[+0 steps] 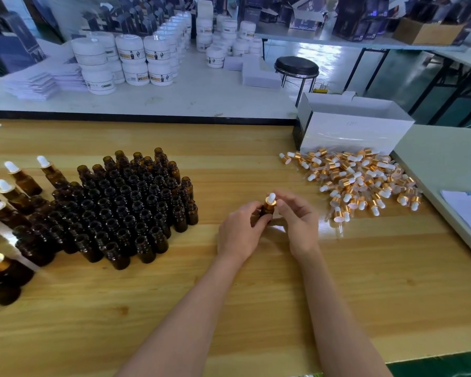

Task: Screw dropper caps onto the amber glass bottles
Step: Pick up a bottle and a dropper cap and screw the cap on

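At desk [256,295] centre: left hand [238,235] grips amber bottle [267,212], held just above surface; right hand [297,219] pinches dropper cap [270,200] seated on neck. Capping step under way. Next, judged: twist until snug, set with capped bottles [11,186] at left.

Left hand [239,232]: fingers curled, gripping bottle [267,211] | right hand [297,221]: fingertips pinching cap [270,202] | forearms bare, converging

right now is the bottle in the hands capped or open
Capped: a dropper cap sits on the bottle; how tight, cannot tell.
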